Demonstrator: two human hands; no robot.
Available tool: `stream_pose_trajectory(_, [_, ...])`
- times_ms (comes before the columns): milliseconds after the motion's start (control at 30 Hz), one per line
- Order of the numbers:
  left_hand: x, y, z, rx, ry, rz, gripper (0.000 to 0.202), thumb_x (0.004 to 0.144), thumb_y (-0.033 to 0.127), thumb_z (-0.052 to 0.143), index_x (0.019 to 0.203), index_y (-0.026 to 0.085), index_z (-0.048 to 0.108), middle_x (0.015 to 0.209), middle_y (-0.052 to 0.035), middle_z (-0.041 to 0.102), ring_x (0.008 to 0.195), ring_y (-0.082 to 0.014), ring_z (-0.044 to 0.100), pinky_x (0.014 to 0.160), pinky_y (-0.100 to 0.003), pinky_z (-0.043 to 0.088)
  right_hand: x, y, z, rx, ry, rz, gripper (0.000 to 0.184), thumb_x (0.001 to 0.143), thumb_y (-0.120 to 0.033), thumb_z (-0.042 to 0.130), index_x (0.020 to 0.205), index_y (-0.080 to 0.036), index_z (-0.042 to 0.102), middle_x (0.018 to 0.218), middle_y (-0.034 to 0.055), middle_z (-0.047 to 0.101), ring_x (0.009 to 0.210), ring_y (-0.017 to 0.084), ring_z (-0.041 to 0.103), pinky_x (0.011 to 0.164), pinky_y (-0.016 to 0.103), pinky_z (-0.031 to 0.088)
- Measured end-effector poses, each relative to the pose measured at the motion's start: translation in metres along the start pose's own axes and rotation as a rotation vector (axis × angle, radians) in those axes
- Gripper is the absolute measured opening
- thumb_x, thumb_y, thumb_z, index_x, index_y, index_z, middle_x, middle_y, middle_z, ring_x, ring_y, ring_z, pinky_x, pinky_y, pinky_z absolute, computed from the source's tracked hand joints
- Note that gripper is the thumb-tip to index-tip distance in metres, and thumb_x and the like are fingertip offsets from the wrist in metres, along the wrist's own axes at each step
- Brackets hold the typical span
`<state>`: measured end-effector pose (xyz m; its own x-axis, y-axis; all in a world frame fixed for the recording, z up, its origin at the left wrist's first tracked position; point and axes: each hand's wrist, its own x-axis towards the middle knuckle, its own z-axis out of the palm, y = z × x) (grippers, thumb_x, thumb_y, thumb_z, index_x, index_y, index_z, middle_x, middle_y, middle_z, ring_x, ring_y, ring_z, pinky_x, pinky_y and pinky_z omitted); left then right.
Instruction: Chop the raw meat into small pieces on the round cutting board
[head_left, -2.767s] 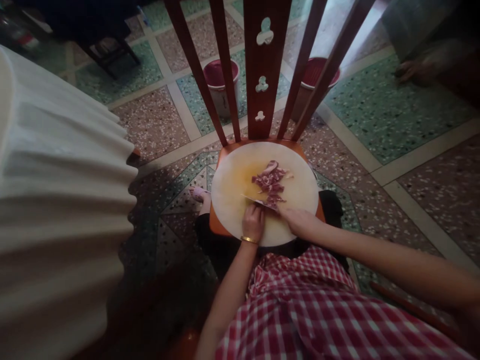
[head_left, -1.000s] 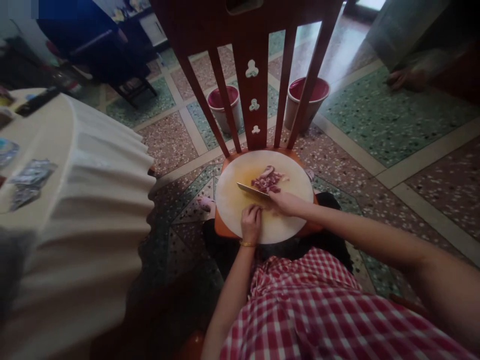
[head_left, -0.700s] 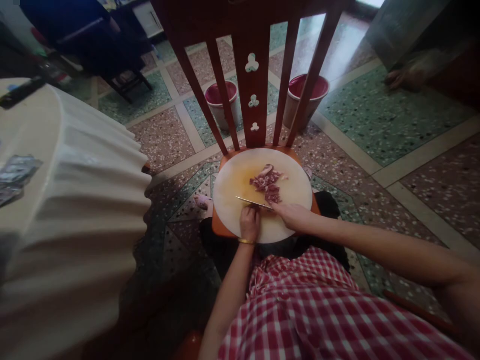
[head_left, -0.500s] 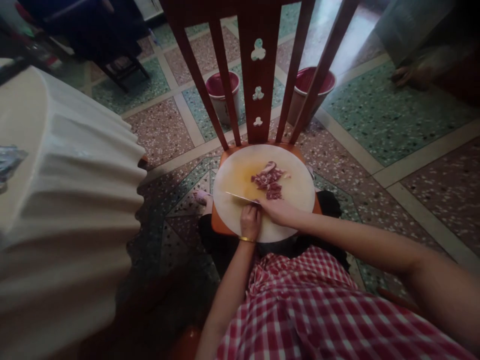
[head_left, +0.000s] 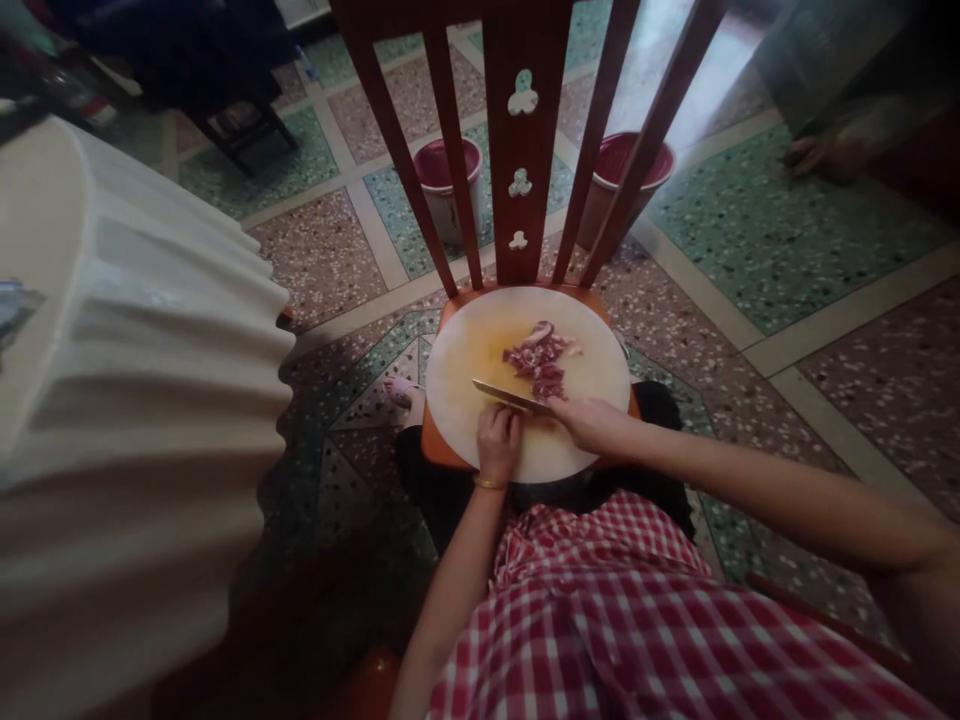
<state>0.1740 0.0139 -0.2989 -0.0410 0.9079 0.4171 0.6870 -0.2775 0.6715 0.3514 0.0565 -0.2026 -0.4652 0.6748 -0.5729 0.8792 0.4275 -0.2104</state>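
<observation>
Meat (head_left: 541,362): small pink-red chopped bits, heaped beyond fingertips. Right hand (head_left: 592,424) clamped on knife (head_left: 510,396) (handle hidden); left hand (head_left: 499,442) fist-curled on board (head_left: 465,380).

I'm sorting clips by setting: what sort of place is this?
Most likely a room in a home, not a fitted kitchen: meat is cut on a round board laid on a wooden chair, over a patterned terrazzo floor beside a cloth-draped table.

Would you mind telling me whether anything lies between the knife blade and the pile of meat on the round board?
Nothing visible does. The knife, held in the right hand, lies at the near edge of the meat, with only bare cutting board around. The left hand rests nearer the body.
</observation>
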Motion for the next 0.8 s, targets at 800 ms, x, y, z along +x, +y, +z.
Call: stream_pose_trajectory(800, [0.0,-0.002,0.003,0.005,0.008,0.001,0.01,0.081,0.019,0.052,0.08,0.015,0.06,0.084,-0.0081,0.058,0.084,-0.0174,0.051,0.075,-0.032,0.045,-0.003,-0.002,0.004,0.024,0.023,0.015,0.038,0.08,-0.021,0.033,0.118,-0.017,0.039,0.101,0.0085,0.056,0.092,0.014,0.055,0.072,0.019,0.037])
